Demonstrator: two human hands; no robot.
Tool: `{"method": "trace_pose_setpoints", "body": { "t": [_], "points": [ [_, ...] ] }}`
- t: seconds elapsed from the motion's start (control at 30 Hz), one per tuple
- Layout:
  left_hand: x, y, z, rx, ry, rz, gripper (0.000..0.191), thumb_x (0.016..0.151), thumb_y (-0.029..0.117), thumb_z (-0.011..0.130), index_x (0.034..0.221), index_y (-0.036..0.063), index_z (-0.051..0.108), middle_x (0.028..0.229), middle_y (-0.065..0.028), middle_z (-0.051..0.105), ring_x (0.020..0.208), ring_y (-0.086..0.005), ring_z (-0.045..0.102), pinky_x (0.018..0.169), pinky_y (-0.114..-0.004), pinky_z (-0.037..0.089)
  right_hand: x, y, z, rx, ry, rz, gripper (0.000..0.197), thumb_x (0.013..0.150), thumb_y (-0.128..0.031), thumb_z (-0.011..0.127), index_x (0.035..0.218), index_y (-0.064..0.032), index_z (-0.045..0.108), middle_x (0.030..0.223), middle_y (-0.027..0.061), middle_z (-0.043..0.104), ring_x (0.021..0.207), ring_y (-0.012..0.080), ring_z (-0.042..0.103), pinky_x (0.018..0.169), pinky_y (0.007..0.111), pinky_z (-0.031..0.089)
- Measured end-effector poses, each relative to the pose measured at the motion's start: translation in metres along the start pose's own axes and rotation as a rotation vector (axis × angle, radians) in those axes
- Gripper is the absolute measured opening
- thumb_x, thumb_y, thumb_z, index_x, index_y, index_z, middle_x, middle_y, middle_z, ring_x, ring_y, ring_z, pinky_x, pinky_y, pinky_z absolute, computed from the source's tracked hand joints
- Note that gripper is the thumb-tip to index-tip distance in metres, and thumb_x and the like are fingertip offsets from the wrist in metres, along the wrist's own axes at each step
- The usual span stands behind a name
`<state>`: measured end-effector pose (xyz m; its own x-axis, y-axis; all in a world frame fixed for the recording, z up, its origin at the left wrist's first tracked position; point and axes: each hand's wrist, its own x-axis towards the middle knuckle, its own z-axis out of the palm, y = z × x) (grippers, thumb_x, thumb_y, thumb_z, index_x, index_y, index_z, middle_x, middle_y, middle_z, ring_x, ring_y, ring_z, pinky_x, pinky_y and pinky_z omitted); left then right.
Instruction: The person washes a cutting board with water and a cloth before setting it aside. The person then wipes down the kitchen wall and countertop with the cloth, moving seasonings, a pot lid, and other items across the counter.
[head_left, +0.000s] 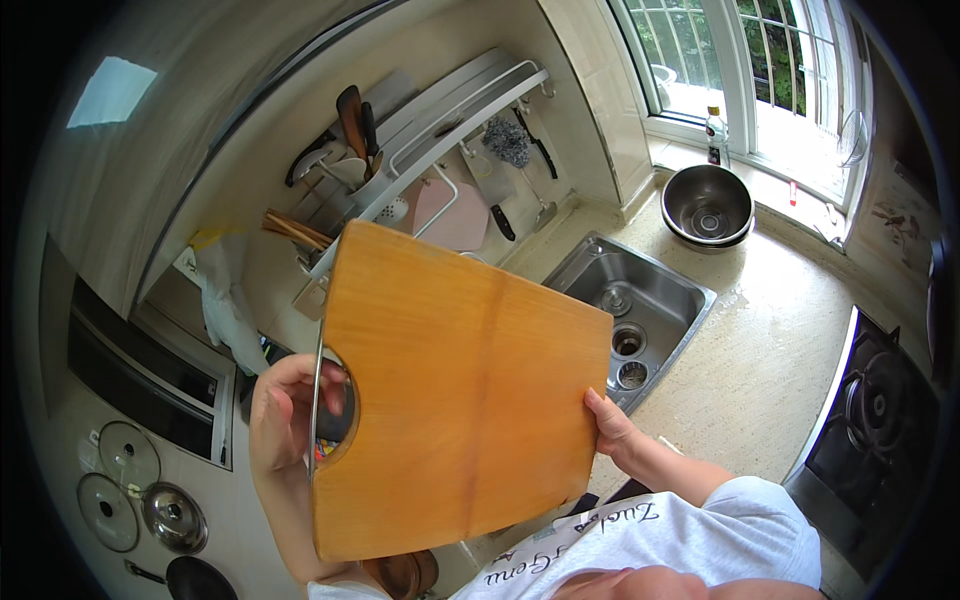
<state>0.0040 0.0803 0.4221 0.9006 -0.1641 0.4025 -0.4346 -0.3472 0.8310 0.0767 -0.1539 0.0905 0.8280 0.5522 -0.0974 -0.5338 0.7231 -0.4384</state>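
A thick wooden cutting board (465, 390) is held up in front of me, its broad face towards the view. Along its left edge runs a thin metal rod (316, 397) across a half-round cutout. My left hand (281, 412) grips the board there, with fingers past the rod and partly seen through the cutout. On the opposite edge, my right hand (611, 427) has its thumb at the near face; its other fingers are mostly hidden behind the wood. The board covers part of the stainless steel sink (652, 281) and the counter behind it.
Nested dark metal bowls (709, 206) stand on the counter (757, 322) below the window. At right is a gas stove (874, 405). A wall rack (472, 124) carries utensils, knives and a pink cutting board (450, 214). Pan lids (129, 454) and a frying pan (199, 579) are at lower left.
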Motion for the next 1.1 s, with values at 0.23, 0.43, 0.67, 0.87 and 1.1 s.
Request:
{"method": "trace_pose_setpoints", "body": {
  "t": [0.23,0.43,0.67,0.87,1.1],
  "points": [
    [-0.01,-0.095,0.073,-0.78,0.496,-0.185,0.076,0.084,0.065,0.032,0.125,0.002,0.041,0.123,-0.0103,0.049,0.109,-0.0174,0.047,0.093,-0.037,0.036,-0.033,-0.075,-0.017,0.018,0.187,-0.311,0.074,0.067,-0.054,0.069,0.122,-0.0099,0.046,0.119,0.0081,0.052,0.11,0.0244,0.049,0.091,0.044,0.043],
    [-0.058,-0.142,0.203,-0.726,0.149,-0.046,0.08,0.078,0.061,0.05,0.134,0.0082,0.029,0.134,-0.0049,0.04,0.117,-0.0212,0.042,0.095,-0.04,0.035,-0.056,-0.089,-0.02,0.027,0.327,-0.416,0.065,0.073,-0.044,0.069,0.122,-0.0095,0.045,0.116,0.0064,0.053,0.108,0.0207,0.05,0.088,0.041,0.044],
    [-0.046,-0.129,0.215,-0.881,0.386,-0.191,0.063,0.088,0.052,0.042,0.131,0.0072,0.031,0.13,-0.0043,0.039,0.117,-0.0182,0.041,0.095,-0.033,0.037,-0.074,-0.062,-0.006,-0.047,0.299,-0.474,0.061,0.078,-0.04,0.066,0.125,-0.0104,0.041,0.121,0.0042,0.049,0.11,0.0198,0.048,0.09,0.037,0.043],
    [-0.055,-0.148,0.166,-1.085,0.482,-0.194,0.064,0.088,0.056,0.036,0.135,0.0129,0.029,0.136,-0.0025,0.035,0.122,-0.0178,0.036,0.1,-0.034,0.033,-0.09,-0.05,0.011,-0.165,0.124,-0.479,0.062,0.083,-0.043,0.056,0.131,-0.0106,0.034,0.128,0.0066,0.043,0.118,0.0227,0.042,0.096,0.04,0.038],
    [-0.088,-0.183,0.121,-1.167,0.526,-0.204,0.065,0.087,0.055,0.038,0.134,0.0105,0.03,0.136,-0.0051,0.036,0.121,-0.0212,0.038,0.098,-0.038,0.036,-0.13,-0.076,0.035,-0.145,-0.132,-0.4,0.056,0.091,-0.044,0.041,0.128,-0.0023,0.039,0.126,0.0106,0.047,0.117,0.0245,0.044,0.096,0.041,0.036]
  ]
}}
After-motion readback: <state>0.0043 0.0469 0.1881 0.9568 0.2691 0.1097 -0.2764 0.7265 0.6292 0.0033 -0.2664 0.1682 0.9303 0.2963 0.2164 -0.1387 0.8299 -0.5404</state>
